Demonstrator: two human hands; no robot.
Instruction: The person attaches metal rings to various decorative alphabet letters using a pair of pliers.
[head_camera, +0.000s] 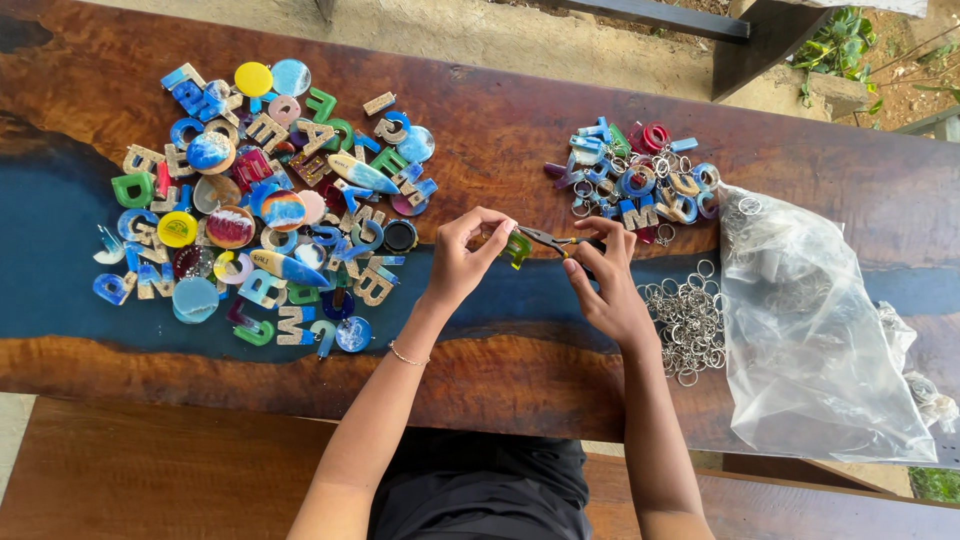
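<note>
My left hand (462, 258) pinches a small green resin piece (517, 249) above the table's blue band. My right hand (604, 282) grips a pair of small pliers (548, 239), whose tips meet the green piece. Both hands hover over the middle of the wooden table (500, 120), close together. A thin bracelet sits on my left wrist.
A big pile of coloured resin letters and discs (265, 200) lies to the left. A smaller heap of finished keychains (635, 175) lies beyond my right hand. Loose metal key rings (690, 320) spill beside a clear plastic bag (815, 330) at the right. A bench runs below.
</note>
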